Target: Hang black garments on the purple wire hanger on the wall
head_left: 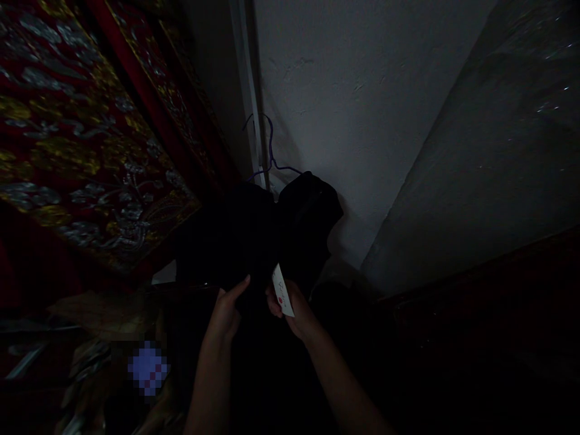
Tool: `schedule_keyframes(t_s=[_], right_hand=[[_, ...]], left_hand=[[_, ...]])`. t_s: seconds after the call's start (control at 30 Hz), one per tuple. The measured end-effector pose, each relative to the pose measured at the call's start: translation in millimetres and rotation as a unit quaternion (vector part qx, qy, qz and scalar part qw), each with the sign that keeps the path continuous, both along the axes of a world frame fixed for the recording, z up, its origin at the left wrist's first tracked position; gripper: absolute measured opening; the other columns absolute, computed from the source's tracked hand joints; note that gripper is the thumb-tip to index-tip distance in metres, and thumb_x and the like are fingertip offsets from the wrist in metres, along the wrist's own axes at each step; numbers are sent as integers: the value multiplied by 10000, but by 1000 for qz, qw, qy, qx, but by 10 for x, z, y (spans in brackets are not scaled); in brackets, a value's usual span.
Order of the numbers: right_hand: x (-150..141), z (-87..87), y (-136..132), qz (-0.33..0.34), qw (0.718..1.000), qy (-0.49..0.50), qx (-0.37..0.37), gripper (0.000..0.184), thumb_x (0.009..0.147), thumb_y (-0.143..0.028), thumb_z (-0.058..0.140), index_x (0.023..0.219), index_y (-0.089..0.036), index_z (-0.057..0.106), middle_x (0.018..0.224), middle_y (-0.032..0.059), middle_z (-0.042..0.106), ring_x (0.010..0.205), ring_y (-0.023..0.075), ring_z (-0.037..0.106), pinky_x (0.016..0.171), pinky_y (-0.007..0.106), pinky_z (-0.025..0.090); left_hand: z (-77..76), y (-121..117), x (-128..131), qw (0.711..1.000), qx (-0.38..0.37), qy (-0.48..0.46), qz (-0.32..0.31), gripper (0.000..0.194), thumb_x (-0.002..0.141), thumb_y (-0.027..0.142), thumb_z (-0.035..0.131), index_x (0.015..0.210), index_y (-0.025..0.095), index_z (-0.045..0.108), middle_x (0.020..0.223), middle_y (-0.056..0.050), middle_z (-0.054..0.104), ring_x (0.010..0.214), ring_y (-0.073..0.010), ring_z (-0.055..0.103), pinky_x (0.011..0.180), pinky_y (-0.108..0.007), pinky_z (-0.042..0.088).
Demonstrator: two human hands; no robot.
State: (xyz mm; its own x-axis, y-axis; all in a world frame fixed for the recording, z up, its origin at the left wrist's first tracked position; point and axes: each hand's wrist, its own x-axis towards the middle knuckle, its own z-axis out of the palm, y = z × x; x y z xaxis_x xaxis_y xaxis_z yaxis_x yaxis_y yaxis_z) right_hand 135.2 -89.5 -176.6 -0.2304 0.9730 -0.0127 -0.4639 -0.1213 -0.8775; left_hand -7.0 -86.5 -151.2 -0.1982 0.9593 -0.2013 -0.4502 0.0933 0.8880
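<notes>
A black garment hangs in front of me on a thin purple wire hanger. My left hand is at the garment's left side, its thumb stretched over the dark cloth and its other fingers mostly hidden; it appears to grip the cloth. Closed around a narrow white tag is my right hand. The tag carries handwriting-like script and a small red mark, and it tilts against the garment. Deep shadow hides most of the garment's lower part.
A red cloth panel with gold and silver embroidery fills the upper left. Behind the hanger stand a pale upright strip and a grey wall. Clear plastic-like sheeting is at right. Cluttered items lie lower left.
</notes>
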Motion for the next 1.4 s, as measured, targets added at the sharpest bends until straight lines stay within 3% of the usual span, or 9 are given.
schedule_keyframes(t_s=[0.17,0.33,0.47,0.7,0.77,0.9,0.97,1.13,1.4], right_hand=[[213,361,-56,11,998,57,-33,645,731,-772,683,555,-219,401,371,-120,239,346,31,139,396,225,100],[180,686,159,-79,995,53,37,539,750,-666,737,655,-218,453,457,-109,328,398,56,256,421,221,211],[-71,585,340,-232,956,-104,148,396,921,-544,561,720,-207,510,633,-48,472,582,101,441,560,234,354],[-48,310,255,-148,914,-360,116,304,989,-325,462,710,-210,500,666,-10,531,659,149,523,643,276,348],[39,347,197,-139,904,-393,95,309,1000,-309,458,712,-205,508,684,2,546,681,157,536,659,281,349],[123,441,47,-84,924,-369,57,366,1031,-327,400,738,-190,571,714,19,594,696,160,566,657,272,378],[122,457,-49,-55,933,-349,67,388,1030,-371,411,740,-187,591,702,15,599,667,152,562,632,266,378],[132,436,-203,-55,948,-298,98,434,1003,-495,459,753,-179,621,708,20,612,667,152,558,626,263,396],[133,380,-205,-36,986,-162,20,624,814,-785,573,783,-169,666,709,18,628,680,163,571,642,268,451]], left_hand=[[19,-16,-17,999,-28,-18,28,450,680,181,874,1095,238,713,1161,-51,775,1262,-297,647,1101,-424,522],[42,-74,-1,999,-40,-28,7,486,643,169,885,1097,217,716,1127,-70,782,1212,-318,676,1076,-443,541],[40,-123,-10,998,-51,-33,-8,563,624,173,889,1151,173,690,1118,-100,774,1184,-335,686,1063,-483,540],[-50,16,-155,996,31,37,69,541,706,262,860,1199,202,645,1244,-112,702,1227,-311,640,1089,-486,499],[-139,44,-122,971,91,139,173,589,712,313,859,1233,194,611,1288,-121,653,1250,-303,605,1119,-487,457],[-296,-99,116,810,268,344,393,696,723,347,841,1320,199,516,1373,-125,511,1304,-292,506,1127,-468,410],[-286,-222,268,808,327,361,332,608,786,338,792,1314,212,520,1319,-112,529,1241,-266,543,1064,-421,452],[-33,-324,426,919,250,276,129,385,956,411,608,1290,227,554,1249,-93,607,1150,-226,613,985,-345,490],[139,-395,346,932,209,297,16,320,893,422,694,1114,194,658,1072,-63,708,1028,-223,678,900,-316,544]])
